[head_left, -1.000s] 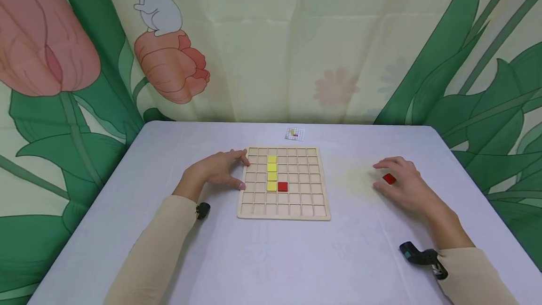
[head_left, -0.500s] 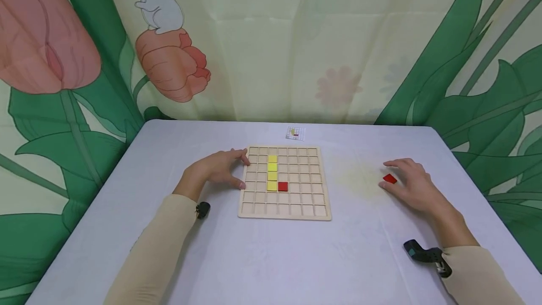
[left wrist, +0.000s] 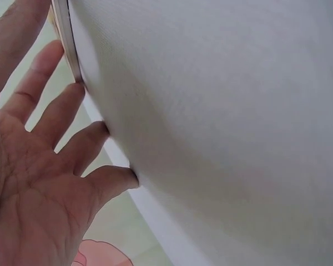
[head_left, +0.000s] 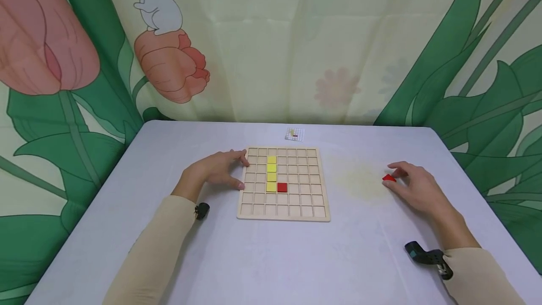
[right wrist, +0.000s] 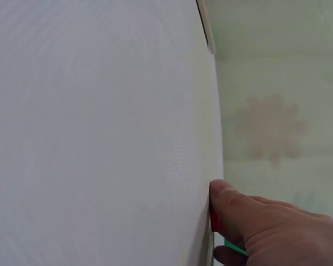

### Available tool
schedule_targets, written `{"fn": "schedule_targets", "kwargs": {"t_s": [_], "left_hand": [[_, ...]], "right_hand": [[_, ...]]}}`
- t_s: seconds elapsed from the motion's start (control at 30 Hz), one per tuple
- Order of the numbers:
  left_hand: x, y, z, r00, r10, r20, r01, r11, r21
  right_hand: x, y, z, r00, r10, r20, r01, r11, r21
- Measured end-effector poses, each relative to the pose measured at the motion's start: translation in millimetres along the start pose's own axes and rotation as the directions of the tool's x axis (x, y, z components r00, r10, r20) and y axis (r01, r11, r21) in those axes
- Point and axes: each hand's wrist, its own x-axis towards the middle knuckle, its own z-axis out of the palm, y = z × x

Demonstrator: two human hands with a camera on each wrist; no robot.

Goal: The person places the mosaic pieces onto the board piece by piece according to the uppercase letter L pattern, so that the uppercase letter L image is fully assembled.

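Note:
A wooden grid board lies flat on the white table, with a column of several yellow square tiles in its cells. One red square tile sits to the right of the lowest yellow one. My left hand rests at the board's left edge, thumb and fingertips touching it with fingers spread; the left wrist view shows the board's side against the fingers. Off to the right, my right hand pinches another red tile between thumb and fingers, low at the table. Fingers partly cover that tile in the right wrist view.
Behind the board lies a small card printed with a coloured grid. The white table ends at a curtain patterned with flowers and leaves. Black cameras are strapped at both wrists.
My right hand has shifted slightly right, and its thumb and fingers have closed onto the loose red tile, which now looks tilted. The left hand and the board stay in place.

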Motion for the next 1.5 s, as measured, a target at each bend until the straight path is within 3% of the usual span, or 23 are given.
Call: {"fn": "schedule_targets", "kwargs": {"t_s": [0.17,0.43,0.97,1.27,1.5], "left_hand": [[-0.9,-0.1,0.8,1.0,-0.01,0.018,0.01,1.0,-0.012],[-1.1,2.0,-1.0,1.0,0.002,0.006,-0.002,1.0,-0.003],[0.5,1.5,-1.4,1.0,-0.024,0.012,0.024,1.0,-0.006],[-5.2,-2.9,3.4,0.999,-0.04,0.024,0.04,0.999,0.021],[1.4,1.6,1.3,1.0,-0.015,-0.006,0.015,1.0,0.014]], "right_hand": [[0,-3,4,1.0,-0.02,-0.001,0.02,1.0,0.019],[4,-15,10,0.989,-0.114,-0.092,0.119,0.991,0.056],[22,-52,18,0.985,-0.172,-0.024,0.173,0.968,0.179],[32,-73,41,0.973,-0.23,-0.022,0.229,0.943,0.241],[42,-87,43,0.963,-0.265,-0.059,0.271,0.924,0.27]]}}
